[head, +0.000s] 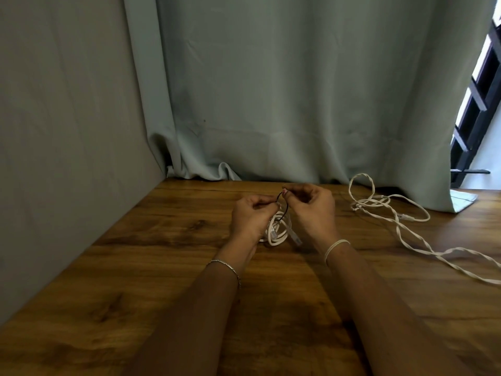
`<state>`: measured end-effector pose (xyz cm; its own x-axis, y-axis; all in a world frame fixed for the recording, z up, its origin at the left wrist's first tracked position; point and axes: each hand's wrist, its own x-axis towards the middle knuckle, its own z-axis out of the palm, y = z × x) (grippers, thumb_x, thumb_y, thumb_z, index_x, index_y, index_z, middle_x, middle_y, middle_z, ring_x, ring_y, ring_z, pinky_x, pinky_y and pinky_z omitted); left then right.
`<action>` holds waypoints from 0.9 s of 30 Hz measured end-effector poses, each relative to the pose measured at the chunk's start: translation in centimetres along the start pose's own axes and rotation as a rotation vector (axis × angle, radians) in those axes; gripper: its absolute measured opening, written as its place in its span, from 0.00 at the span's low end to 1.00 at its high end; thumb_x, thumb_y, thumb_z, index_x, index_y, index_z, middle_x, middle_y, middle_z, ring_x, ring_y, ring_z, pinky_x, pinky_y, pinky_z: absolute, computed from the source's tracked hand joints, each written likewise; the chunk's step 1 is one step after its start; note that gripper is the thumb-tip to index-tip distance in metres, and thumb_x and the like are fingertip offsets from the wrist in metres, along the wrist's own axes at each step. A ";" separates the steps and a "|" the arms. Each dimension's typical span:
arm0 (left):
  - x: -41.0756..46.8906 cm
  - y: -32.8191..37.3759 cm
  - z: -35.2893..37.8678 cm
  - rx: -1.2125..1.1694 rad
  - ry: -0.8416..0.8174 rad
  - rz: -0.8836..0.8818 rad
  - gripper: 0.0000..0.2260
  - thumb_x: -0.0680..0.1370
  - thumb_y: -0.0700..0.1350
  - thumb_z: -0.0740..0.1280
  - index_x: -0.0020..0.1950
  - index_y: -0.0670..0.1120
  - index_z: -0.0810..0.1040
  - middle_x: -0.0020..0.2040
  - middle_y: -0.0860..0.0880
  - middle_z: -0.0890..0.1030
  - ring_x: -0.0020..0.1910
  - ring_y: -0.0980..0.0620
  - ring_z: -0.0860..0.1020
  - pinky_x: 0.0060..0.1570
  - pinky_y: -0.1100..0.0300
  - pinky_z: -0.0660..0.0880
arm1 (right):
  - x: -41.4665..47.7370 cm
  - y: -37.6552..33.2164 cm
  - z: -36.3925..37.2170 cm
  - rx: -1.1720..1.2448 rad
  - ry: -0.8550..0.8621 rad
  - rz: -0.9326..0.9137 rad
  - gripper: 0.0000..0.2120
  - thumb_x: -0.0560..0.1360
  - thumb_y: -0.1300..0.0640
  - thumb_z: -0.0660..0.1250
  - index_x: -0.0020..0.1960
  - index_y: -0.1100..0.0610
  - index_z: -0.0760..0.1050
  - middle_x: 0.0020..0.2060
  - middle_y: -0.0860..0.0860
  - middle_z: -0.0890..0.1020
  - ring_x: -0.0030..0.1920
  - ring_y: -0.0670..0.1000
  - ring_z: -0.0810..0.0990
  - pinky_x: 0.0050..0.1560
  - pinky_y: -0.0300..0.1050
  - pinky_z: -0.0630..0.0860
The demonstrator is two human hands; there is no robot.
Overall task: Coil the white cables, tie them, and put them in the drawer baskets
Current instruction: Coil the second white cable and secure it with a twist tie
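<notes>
Two hands meet near the middle of the wooden tabletop [162, 267]: the left hand [250, 215] grips a coiled white cable [276, 236] and pinches one side of a thin black tie [286, 210] looped around it, while the right hand [311, 207] pinches the other side. Farther right, a loose white cable [362, 204] sprawls from the far edge toward the right edge, below a grey-green curtain [271, 90].
</notes>
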<state>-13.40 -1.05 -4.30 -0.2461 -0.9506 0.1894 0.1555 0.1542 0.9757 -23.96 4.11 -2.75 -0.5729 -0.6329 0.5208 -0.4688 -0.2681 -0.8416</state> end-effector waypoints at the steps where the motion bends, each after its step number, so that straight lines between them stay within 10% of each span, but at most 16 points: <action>1: 0.0 0.0 0.0 0.001 0.001 -0.001 0.06 0.70 0.38 0.75 0.41 0.49 0.83 0.41 0.48 0.85 0.42 0.49 0.84 0.48 0.52 0.81 | 0.0 0.1 0.0 0.001 -0.007 0.004 0.05 0.72 0.62 0.72 0.48 0.56 0.83 0.40 0.47 0.84 0.44 0.44 0.83 0.44 0.33 0.77; 16: 0.1 0.1 -0.2 -0.035 -0.058 0.034 0.05 0.71 0.36 0.73 0.42 0.46 0.83 0.42 0.48 0.85 0.43 0.51 0.83 0.46 0.58 0.80 | 0.0 0.2 0.3 0.202 -0.093 0.139 0.06 0.72 0.69 0.70 0.49 0.64 0.79 0.42 0.57 0.83 0.44 0.53 0.83 0.48 0.46 0.81; 27: -0.1 0.5 -0.8 -0.316 -0.289 -0.252 0.05 0.73 0.36 0.72 0.47 0.36 0.82 0.42 0.40 0.84 0.37 0.47 0.83 0.41 0.56 0.81 | 0.5 0.8 -0.4 -0.244 -0.020 -0.159 0.02 0.73 0.59 0.71 0.45 0.56 0.80 0.42 0.50 0.80 0.42 0.49 0.78 0.42 0.46 0.76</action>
<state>-12.55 -1.04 -3.93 -0.5616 -0.8272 0.0185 0.3287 -0.2025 0.9225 -24.91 3.81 -3.13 -0.4673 -0.6117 0.6383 -0.7007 -0.1841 -0.6893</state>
